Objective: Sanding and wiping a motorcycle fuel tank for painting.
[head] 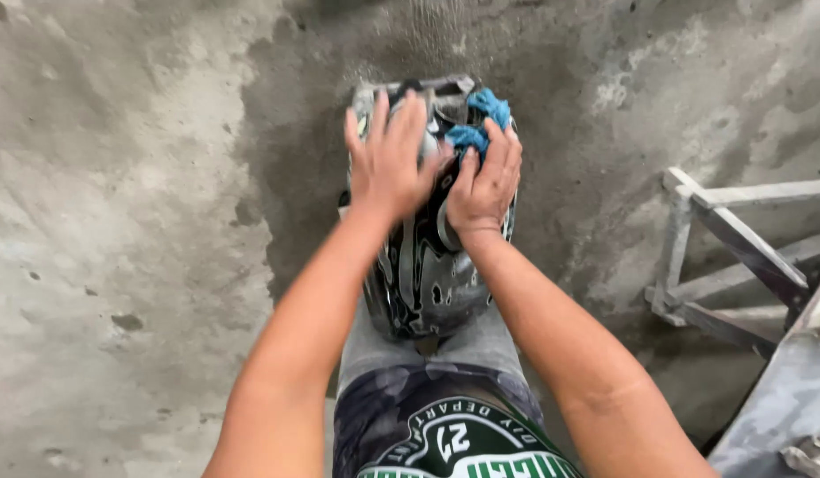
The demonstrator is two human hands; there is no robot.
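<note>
A glossy black motorcycle helmet (423,283) with silver patterns rests on my lap, its front pointing away from me. My left hand (388,159) lies flat on the helmet's upper left side, fingers spread, holding it steady. My right hand (485,181) presses a crumpled blue cloth (481,119) against the helmet's upper right, near the visor area. The cloth bunches out above my fingers. My knees and grey shorts (432,363) show below the helmet.
Wet, stained concrete floor (127,230) lies all around. A grey metal frame (738,257) of bars stands at the right, with a metal surface (782,407) at the lower right corner.
</note>
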